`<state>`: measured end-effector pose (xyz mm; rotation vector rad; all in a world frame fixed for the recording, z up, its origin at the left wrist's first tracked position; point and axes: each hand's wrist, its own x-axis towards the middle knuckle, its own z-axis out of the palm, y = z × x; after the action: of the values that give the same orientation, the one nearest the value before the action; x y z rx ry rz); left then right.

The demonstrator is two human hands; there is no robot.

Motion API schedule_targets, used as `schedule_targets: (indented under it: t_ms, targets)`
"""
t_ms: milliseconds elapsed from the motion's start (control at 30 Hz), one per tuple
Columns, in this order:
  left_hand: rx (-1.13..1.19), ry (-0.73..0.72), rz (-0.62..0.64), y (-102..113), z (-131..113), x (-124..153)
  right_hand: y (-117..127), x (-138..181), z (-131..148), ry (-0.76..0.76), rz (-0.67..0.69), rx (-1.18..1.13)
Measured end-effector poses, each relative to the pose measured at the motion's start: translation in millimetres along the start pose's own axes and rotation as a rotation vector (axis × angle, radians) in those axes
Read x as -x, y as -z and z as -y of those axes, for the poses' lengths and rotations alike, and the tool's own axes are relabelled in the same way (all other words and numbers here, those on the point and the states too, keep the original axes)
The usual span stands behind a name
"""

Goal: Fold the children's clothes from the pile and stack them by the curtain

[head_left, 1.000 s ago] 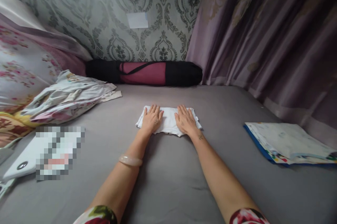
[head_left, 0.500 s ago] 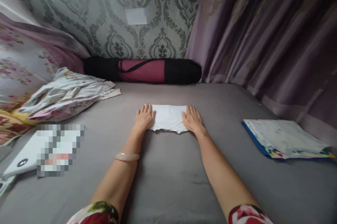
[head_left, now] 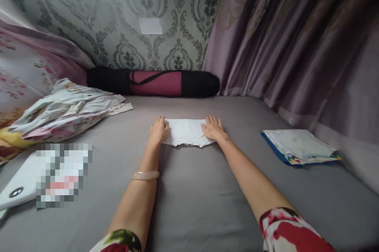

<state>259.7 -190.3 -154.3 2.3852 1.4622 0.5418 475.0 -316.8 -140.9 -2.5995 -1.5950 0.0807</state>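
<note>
A folded piece of white cloth (head_left: 187, 131) lies flat on the grey sheet (head_left: 189, 193), its near edge wavy and uneven. My left hand (head_left: 159, 129) rests palm down over the cloth's left side, fingers pointing away from me. On the right side, my right hand (head_left: 213, 129) lies flat with its fingers spread and the thumb on the cloth. Neither hand is closed around the fabric. A pale bangle (head_left: 145, 175) circles my left forearm.
To the right sits a stack of folded cloth (head_left: 300, 145). Crumpled clothes (head_left: 77, 104) lie at the left, with a white device (head_left: 23, 181) and a blurred-out item (head_left: 65, 177) nearer me. A black and maroon roll bag (head_left: 155, 82) lies along the wall, beside a purple curtain (head_left: 251, 47).
The view has shifted slightly. My right hand's fingers have spread a little wider and sit a bit further in on the cloth. Both hands stay at the cloth's sides.
</note>
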Motion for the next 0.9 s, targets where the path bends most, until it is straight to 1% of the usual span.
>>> schedule_targets:
  t_ms: [67, 100, 233, 333, 433, 533, 600, 667, 767, 833, 900]
  targets:
    - [0.049, 0.013, -0.011, 2.7, 3.0, -1.4, 0.7, 1.6, 7.5, 0.040, -0.076, -0.004]
    - [0.080, 0.022, -0.015, 4.7, 4.3, -2.0, -1.4, 3.0, 10.4, 0.050, -0.088, -0.015]
    - [0.218, 0.101, -0.002, 14.4, 9.8, -4.6, -15.0, 7.9, 13.3, 0.026, -0.022, -0.046]
    - [0.300, 0.156, -0.018, 17.6, 14.4, -7.7, -13.8, 6.3, 12.5, 0.018, 0.023, -0.056]
    - [0.332, 0.172, -0.038, 16.3, 17.5, -11.5, -2.4, 3.2, 20.4, 0.014, 0.039, -0.064]
    - [0.355, 0.176, -0.050, 14.6, 19.2, -14.7, 2.9, 3.5, 38.5, 0.062, -0.040, -0.076]
    - [0.367, 0.187, -0.059, 14.6, 20.6, -16.2, -1.7, 6.5, 50.7, 0.104, -0.075, -0.096]
    - [0.375, 0.206, -0.069, 15.5, 22.4, -17.3, -10.3, 11.0, 58.8, 0.119, -0.079, -0.113]
    - [0.390, 0.242, -0.085, 17.4, 26.3, -18.6, -20.2, 16.8, 61.8, 0.112, -0.072, -0.119]
    - [0.406, 0.269, -0.094, 18.5, 29.2, -19.4, -20.1, 18.0, 60.5, 0.106, -0.063, -0.112]
    - [0.424, 0.291, -0.103, 19.0, 32.1, -20.5, -14.8, 16.3, 60.2, 0.106, -0.049, -0.100]
